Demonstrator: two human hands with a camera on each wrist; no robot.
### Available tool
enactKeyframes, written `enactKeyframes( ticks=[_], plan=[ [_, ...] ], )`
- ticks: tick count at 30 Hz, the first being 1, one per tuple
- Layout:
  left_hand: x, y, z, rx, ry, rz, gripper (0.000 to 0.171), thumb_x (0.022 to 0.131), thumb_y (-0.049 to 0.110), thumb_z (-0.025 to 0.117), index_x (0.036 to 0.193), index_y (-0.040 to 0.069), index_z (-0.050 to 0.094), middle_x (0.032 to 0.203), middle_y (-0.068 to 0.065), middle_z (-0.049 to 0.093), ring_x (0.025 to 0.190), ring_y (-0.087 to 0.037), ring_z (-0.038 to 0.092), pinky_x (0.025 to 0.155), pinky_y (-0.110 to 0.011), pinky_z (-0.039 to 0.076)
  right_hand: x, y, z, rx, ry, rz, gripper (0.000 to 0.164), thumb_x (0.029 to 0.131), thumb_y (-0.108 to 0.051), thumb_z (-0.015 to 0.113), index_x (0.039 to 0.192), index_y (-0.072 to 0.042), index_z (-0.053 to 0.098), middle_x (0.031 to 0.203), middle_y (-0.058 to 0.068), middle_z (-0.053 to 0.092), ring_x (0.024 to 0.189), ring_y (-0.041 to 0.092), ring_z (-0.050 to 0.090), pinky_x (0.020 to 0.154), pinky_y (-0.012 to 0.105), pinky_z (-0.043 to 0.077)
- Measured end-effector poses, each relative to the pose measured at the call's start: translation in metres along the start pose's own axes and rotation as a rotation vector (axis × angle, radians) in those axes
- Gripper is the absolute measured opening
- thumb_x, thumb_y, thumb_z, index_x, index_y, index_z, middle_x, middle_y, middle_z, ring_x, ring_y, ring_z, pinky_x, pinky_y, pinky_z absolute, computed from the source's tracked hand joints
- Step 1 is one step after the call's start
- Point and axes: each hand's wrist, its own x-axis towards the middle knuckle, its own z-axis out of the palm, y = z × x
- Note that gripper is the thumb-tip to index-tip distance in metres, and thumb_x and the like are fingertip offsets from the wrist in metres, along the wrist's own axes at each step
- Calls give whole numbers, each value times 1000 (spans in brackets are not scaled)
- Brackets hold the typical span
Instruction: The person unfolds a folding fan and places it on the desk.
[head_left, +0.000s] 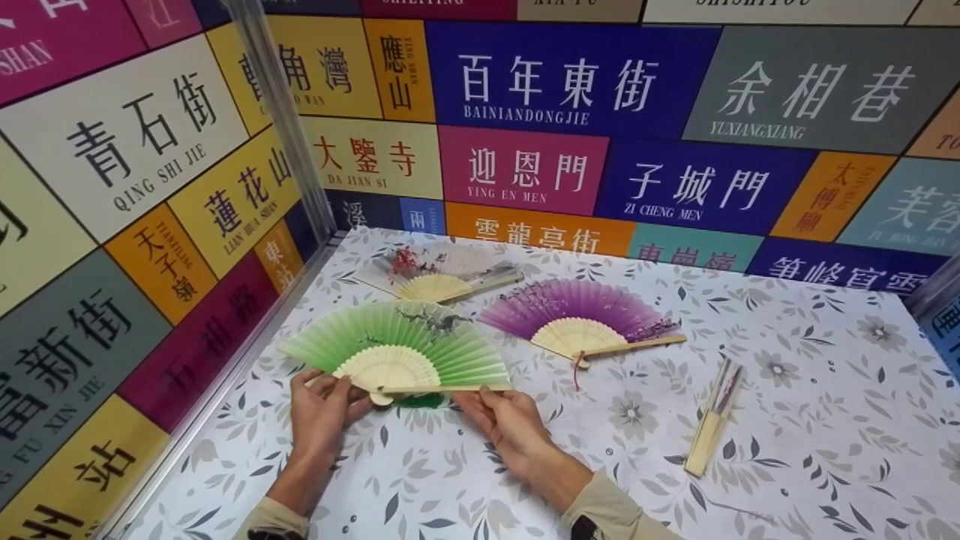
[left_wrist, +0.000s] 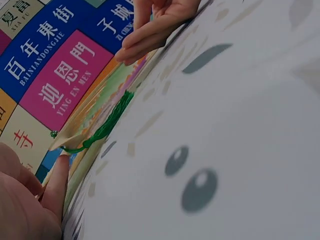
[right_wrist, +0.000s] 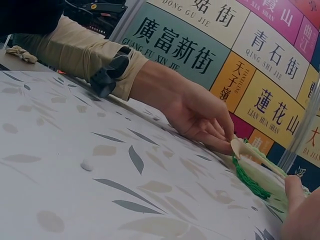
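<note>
A green folding fan [head_left: 401, 326] lies spread open at the near left of the table, dark blossom branches printed on its leaf. My left hand [head_left: 321, 412] pinches its left edge, close to the pale ribs. At the other side, my right hand [head_left: 517, 424] holds the outer end of the wooden guard stick between thumb and fingers. A green tassel [right_wrist: 250, 181] hangs from the pivot, which the left wrist view also shows. Behind lie a spread purple fan [head_left: 581, 309] and a spread greyish fan [head_left: 424, 270] with red blossoms.
A folded fan [head_left: 715, 424] lies at the right, with a thin cord trailing from its lower end. The tabletop [head_left: 817, 375] has a white leaf-and-flower covering. Colourful sign-printed walls [head_left: 525, 169] stand behind and at the left, meeting at a clear corner strip.
</note>
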Motion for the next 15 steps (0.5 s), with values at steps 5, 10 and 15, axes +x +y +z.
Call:
enactKeyframes(
  ticks=[5, 10, 15],
  plan=[
    [-3, 2, -9, 87, -30, 2, 72, 100, 6, 57, 151, 13, 7, 133, -23, 44, 94, -31, 72, 86, -39, 65, 0, 3, 2, -61, 3, 7, 36, 106, -4, 44, 134, 19, 41, 130, 35, 60, 111, 24, 71, 105, 30, 56],
    [-6, 7, -14, 219, -35, 39, 84, 99, 9, 60, 156, 15, -1, 128, -25, 53, 89, -35, 74, 83, -38, 66, 0, 2, 2, -80, 7, 12, 36, 105, -4, 45, 133, 18, 43, 125, 33, 63, 108, 25, 72, 104, 31, 56],
    [-3, 14, -17, 379, -54, 70, 94, 96, 8, 66, 156, 9, -6, 108, -25, 69, 79, -32, 76, 76, -35, 67, -2, 2, 1, -88, 3, 13, 36, 105, -4, 45, 133, 20, 43, 120, 31, 67, 111, 29, 71, 103, 33, 57]
  ],
)
